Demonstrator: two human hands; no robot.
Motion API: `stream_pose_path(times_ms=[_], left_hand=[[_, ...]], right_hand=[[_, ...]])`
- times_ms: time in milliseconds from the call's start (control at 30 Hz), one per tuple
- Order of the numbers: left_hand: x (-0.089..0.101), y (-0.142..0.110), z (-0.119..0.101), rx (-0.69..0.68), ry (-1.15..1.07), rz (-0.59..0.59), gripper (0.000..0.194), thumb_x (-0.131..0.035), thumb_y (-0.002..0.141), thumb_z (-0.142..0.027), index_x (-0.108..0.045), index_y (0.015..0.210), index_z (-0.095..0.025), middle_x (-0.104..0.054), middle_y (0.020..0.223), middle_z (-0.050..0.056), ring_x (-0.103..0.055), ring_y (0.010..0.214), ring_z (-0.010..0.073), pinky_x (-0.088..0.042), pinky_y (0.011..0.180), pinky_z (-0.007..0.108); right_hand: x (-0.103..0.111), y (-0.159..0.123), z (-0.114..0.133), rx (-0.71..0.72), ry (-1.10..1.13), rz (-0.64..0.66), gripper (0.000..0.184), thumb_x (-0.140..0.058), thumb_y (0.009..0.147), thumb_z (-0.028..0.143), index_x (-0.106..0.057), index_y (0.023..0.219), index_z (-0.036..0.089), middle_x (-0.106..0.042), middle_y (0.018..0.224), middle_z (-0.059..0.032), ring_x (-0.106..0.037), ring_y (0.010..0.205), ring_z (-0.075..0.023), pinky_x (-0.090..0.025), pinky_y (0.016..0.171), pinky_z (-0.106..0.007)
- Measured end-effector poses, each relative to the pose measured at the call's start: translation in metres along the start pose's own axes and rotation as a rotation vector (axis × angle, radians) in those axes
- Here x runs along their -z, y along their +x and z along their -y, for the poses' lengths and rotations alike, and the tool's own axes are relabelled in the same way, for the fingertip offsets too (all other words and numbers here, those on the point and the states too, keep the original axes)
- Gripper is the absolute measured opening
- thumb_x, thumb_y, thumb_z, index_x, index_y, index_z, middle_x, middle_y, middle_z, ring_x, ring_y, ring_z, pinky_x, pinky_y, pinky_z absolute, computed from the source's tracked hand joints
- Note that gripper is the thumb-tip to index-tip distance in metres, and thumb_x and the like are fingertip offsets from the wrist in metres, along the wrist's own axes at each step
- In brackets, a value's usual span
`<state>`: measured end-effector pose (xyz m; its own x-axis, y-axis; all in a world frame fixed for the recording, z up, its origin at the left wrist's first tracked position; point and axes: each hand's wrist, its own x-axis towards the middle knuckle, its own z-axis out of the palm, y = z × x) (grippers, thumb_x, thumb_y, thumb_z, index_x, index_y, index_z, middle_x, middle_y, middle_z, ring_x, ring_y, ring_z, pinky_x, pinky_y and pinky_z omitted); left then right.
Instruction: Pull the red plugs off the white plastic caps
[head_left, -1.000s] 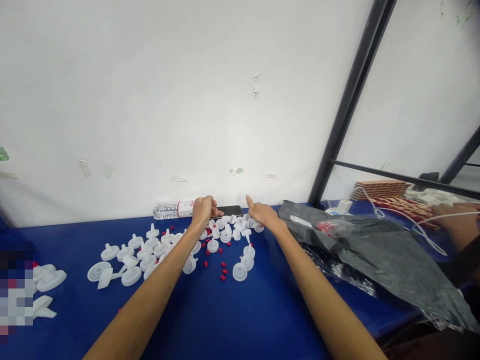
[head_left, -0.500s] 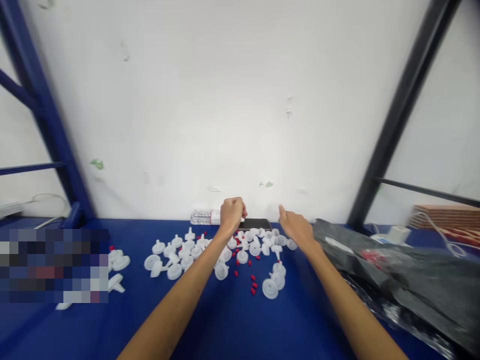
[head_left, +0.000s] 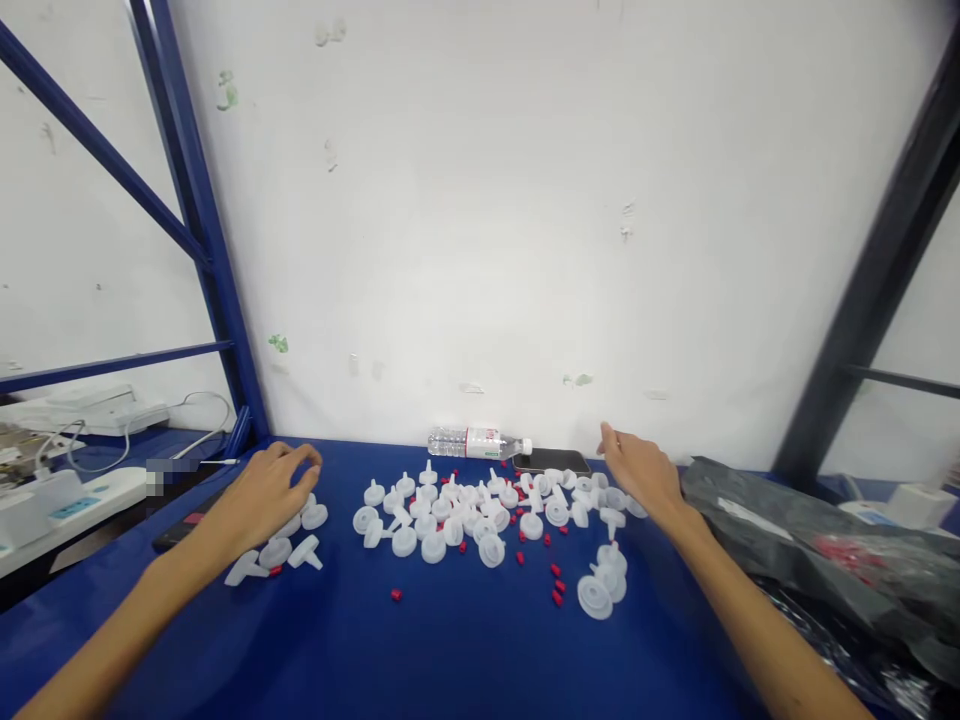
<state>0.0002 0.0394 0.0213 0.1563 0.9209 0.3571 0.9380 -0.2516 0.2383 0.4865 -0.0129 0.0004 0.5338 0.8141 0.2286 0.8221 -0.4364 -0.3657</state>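
Observation:
My left hand [head_left: 264, 492] reaches out over a small group of white plastic caps [head_left: 289, 545] at the left of the blue table [head_left: 450, 650]; its fingers are curled loosely downward, and I cannot see anything in them. My right hand [head_left: 645, 474] rests at the right end of the main pile of white caps [head_left: 480, 510], fingers spread and empty. Small red plugs [head_left: 556, 588] lie scattered among the caps.
A water bottle [head_left: 476, 441] lies on its side by the wall, with a dark phone [head_left: 551, 461] beside it. A black plastic bag [head_left: 817, 550] covers the right of the table. Blue frame posts [head_left: 202, 220], a white power strip [head_left: 52, 500] and cables stand at the left.
The view has swung left. My left hand left the pile's far edge by the bottle and moved far left to the small group of caps. My right hand stayed at the pile's right end.

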Motion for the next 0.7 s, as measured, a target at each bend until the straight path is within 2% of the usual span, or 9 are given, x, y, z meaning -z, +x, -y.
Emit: stream_pose_path(times_ms=[100,233,333,400,600,700], left_hand=[[-0.008,0.01,0.036,0.069,0.076,0.108,0.052,-0.034,0.088,-0.059,-0.068,0.103,-0.023,-0.069,0.089,0.011,-0.067,0.084,0.0293,-0.05,0.076,0.04],[-0.031,0.022,0.051,0.094,0.173,0.194,0.054,-0.033,0.089,-0.063,-0.068,0.098,-0.022,-0.073,0.089,0.013,-0.069,0.089,0.0341,-0.049,0.076,0.043],[-0.047,0.028,0.055,0.068,0.251,0.2,0.049,-0.034,0.092,-0.051,-0.069,0.086,-0.017,-0.074,0.094,0.021,-0.069,0.09,0.0371,-0.046,0.081,0.046],[-0.051,0.03,0.057,0.019,0.283,0.187,0.045,-0.034,0.092,-0.044,-0.067,0.08,-0.016,-0.074,0.095,0.022,-0.068,0.089,0.0356,-0.044,0.082,0.044],[-0.043,0.032,0.049,-0.065,0.294,0.134,0.048,-0.034,0.095,-0.049,-0.052,0.06,-0.021,-0.066,0.065,0.011,-0.061,0.063,0.0229,-0.034,0.063,0.032],[-0.041,0.033,0.038,-0.075,0.272,0.107,0.048,-0.037,0.094,-0.052,-0.046,0.057,-0.022,-0.062,0.059,0.008,-0.057,0.058,0.0209,-0.029,0.059,0.031]], right_hand=[[-0.001,0.0,0.0,0.008,-0.001,0.006,0.062,-0.019,0.101,0.051,-0.075,0.097,0.024,-0.074,0.102,-0.0132,-0.068,0.102,-0.0357,-0.047,0.085,-0.044],[-0.003,0.0,0.0,0.019,-0.016,0.017,0.062,-0.02,0.101,0.051,-0.075,0.097,0.025,-0.074,0.101,-0.0129,-0.068,0.101,-0.035,-0.047,0.084,-0.042],[-0.006,0.002,-0.001,0.023,-0.027,0.023,0.06,-0.022,0.101,0.05,-0.075,0.099,0.024,-0.074,0.102,-0.0133,-0.068,0.101,-0.0342,-0.046,0.083,-0.042],[-0.007,0.002,-0.002,0.022,-0.031,0.021,0.059,-0.023,0.101,0.051,-0.075,0.102,0.023,-0.074,0.101,-0.014,-0.068,0.1,-0.0343,-0.046,0.083,-0.042],[-0.005,-0.001,0.0,0.034,-0.029,0.01,0.057,-0.025,0.102,0.049,-0.075,0.105,0.021,-0.074,0.099,-0.0143,-0.068,0.097,-0.0335,-0.046,0.082,-0.04],[-0.004,-0.003,0.002,0.044,-0.031,0.001,0.057,-0.025,0.102,0.048,-0.075,0.105,0.021,-0.074,0.098,-0.0141,-0.069,0.097,-0.033,-0.047,0.082,-0.039]])
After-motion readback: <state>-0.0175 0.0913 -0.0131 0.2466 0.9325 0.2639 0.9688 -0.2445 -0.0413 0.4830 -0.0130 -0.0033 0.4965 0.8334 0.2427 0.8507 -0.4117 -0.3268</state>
